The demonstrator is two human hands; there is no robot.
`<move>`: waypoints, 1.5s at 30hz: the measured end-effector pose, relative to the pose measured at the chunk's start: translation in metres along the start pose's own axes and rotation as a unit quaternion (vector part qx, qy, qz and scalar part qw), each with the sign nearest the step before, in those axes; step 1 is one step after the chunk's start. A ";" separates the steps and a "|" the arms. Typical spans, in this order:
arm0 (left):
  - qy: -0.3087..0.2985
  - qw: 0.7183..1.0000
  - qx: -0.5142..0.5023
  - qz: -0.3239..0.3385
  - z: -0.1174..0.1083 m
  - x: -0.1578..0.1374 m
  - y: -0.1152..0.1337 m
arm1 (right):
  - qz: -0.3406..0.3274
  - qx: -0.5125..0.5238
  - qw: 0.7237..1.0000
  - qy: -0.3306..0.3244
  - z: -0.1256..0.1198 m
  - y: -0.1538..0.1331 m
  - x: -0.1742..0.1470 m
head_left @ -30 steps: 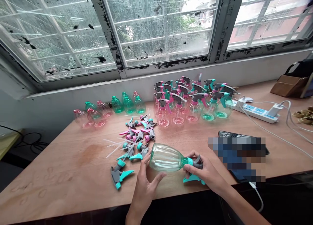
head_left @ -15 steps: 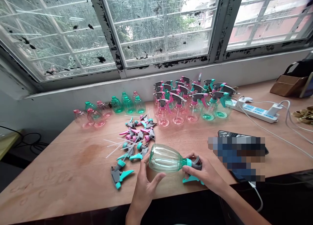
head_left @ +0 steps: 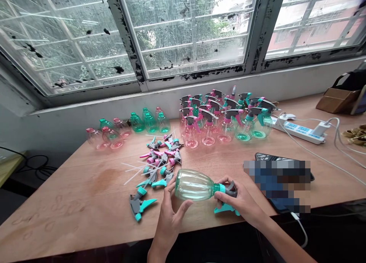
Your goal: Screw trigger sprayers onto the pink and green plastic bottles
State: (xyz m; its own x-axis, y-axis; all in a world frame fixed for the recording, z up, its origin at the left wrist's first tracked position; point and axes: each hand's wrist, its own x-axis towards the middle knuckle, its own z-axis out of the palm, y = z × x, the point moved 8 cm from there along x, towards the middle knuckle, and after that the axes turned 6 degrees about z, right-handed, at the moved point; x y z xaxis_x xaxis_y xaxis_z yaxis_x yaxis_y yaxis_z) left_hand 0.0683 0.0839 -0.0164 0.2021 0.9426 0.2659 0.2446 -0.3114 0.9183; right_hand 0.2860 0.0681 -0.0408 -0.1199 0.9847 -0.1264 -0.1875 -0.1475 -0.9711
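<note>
A clear green spray bottle point(head_left: 194, 184) lies on its side in the air above the table's front part, base to the left. My left hand point(head_left: 171, 213) is around its base end, fingers behind it and thumb below. At the neck, my right hand point(head_left: 238, 202) grips the grey and turquoise trigger sprayer point(head_left: 224, 188), whose turquoise lever points down. Part of that sprayer is hidden by the fingers. Left of my left hand, a loose turquoise trigger sprayer point(head_left: 140, 204) lies on the wood, with several pink and turquoise sprayers point(head_left: 160, 160) and their thin tubes piled behind it.
Several bottles without sprayers point(head_left: 148, 121) stand at the back left. Finished-looking spray bottles point(head_left: 208, 133) crowd the back middle. To the right are a power strip point(head_left: 303, 131) with cables, a dark phone point(head_left: 286, 160) beside a blurred patch, and a cardboard box point(head_left: 337, 99).
The bottle and both hands have shifted very slightly to the right. The grips look the same, and the other things on the table have not moved.
</note>
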 end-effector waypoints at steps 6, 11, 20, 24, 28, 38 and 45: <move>0.005 0.999 0.025 0.035 -0.001 0.003 0.002 | -0.001 0.004 1.000 0.004 -0.001 -0.001 0.000; 0.005 1.000 0.015 0.017 -0.001 0.001 -0.003 | -0.005 -0.003 1.000 -0.005 0.001 -0.001 0.000; 0.003 0.999 0.013 0.036 -0.001 0.003 0.001 | -0.010 0.012 1.000 -0.003 -0.001 -0.001 0.000; -0.001 1.000 0.020 0.005 0.000 -0.001 -0.007 | -0.014 0.004 1.000 -0.004 -0.001 -0.002 0.000; 0.014 1.000 -0.006 -0.003 -0.002 -0.001 -0.008 | -0.016 -0.009 1.000 -0.010 0.000 0.000 0.001; -0.018 0.999 0.020 0.025 0.003 0.002 0.003 | -0.008 0.013 1.000 0.003 -0.002 0.001 0.000; -0.019 1.000 0.023 0.002 0.002 0.001 -0.002 | -0.015 -0.003 1.000 -0.006 -0.001 0.002 0.001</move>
State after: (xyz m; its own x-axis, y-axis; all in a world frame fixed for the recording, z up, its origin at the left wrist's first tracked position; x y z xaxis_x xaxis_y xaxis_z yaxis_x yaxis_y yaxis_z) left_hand 0.0700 0.0853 -0.0183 0.2378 0.9367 0.2570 0.2875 -0.3206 0.9026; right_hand 0.2865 0.0689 -0.0432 -0.1254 0.9875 -0.0960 -0.1851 -0.1183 -0.9756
